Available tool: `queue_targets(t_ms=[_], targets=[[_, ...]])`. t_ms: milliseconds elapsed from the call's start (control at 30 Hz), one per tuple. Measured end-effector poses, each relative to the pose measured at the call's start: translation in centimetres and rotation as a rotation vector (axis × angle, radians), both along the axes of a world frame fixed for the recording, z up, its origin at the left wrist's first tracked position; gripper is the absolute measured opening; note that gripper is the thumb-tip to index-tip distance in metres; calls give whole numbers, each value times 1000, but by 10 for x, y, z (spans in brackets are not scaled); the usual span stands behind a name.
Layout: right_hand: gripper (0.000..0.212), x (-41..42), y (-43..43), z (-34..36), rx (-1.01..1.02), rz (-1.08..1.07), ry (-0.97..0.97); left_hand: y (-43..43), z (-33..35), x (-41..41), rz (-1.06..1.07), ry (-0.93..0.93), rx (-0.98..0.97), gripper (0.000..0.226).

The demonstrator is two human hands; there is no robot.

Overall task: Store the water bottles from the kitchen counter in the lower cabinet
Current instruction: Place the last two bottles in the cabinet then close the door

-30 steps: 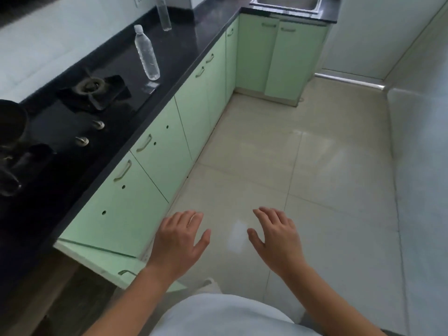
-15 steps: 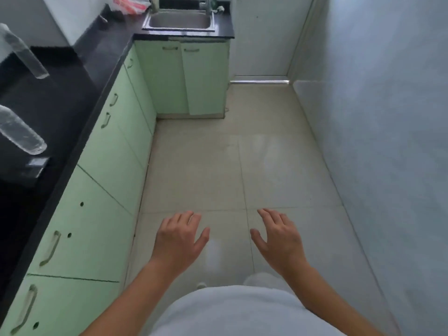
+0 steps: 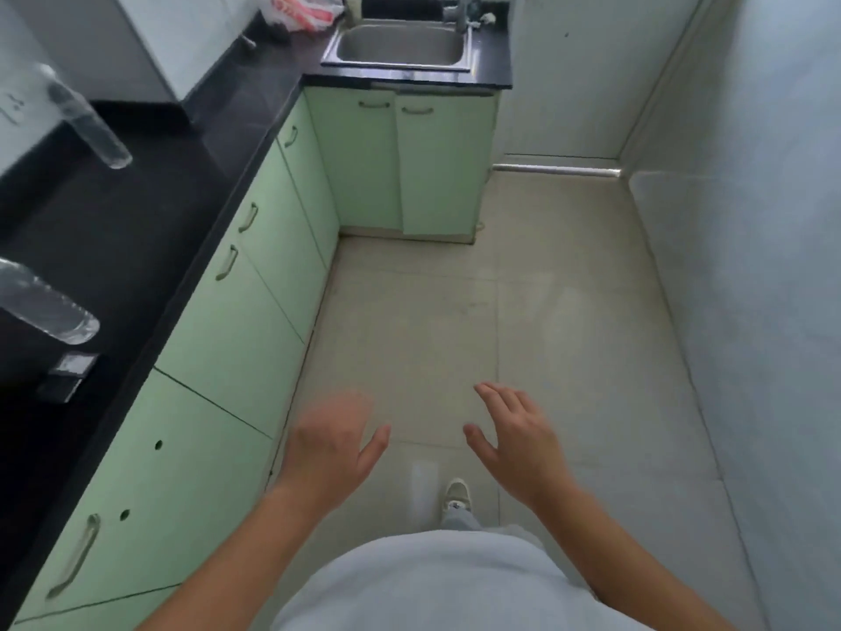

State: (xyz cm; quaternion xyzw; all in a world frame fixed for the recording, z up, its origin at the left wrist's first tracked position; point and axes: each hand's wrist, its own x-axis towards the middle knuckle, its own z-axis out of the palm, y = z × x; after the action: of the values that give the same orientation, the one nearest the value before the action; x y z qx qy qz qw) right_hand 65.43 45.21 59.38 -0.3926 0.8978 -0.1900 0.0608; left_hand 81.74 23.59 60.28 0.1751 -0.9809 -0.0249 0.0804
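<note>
Two clear water bottles stand on the black counter (image 3: 136, 248) at the left: the nearer bottle (image 3: 43, 305) is cut off by the frame's left edge, the farther bottle (image 3: 86, 118) sits further back. Pale green lower cabinet doors (image 3: 236, 339) run below the counter, all closed in this view. My left hand (image 3: 334, 441) hovers over the floor beside the cabinets, blurred, fingers apart, holding nothing. My right hand (image 3: 512, 441) hovers beside it, fingers spread, also holding nothing.
A steel sink (image 3: 400, 45) with a tap sits on the far counter, with a red and white plastic bag (image 3: 302, 13) to its left. A small dark card (image 3: 68, 373) lies near the nearer bottle. Beige tiled floor (image 3: 478, 311) stretches ahead; a pale wall (image 3: 751, 266) closes the right side.
The view has swung right and moved forward along the cabinets; the stove and the open lower door have left the frame. The bottles now sit at the left edge. Both hands stay open.
</note>
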Motion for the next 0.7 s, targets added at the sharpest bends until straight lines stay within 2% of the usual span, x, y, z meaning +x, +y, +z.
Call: queue_targets(t_ms=[233, 367, 533, 700], targets=[[58, -63, -169, 21, 67, 536, 33, -55, 19, 21, 491, -18, 27, 50], [61, -64, -261, 34, 48, 730, 41, -84, 24, 42, 725, -38, 29, 50], [61, -71, -340, 35, 39, 833, 59, -139, 18, 37, 847, -65, 70, 56], [61, -109, -382, 33, 65, 759, 43, -221, 14, -9, 764, -46, 96, 58]])
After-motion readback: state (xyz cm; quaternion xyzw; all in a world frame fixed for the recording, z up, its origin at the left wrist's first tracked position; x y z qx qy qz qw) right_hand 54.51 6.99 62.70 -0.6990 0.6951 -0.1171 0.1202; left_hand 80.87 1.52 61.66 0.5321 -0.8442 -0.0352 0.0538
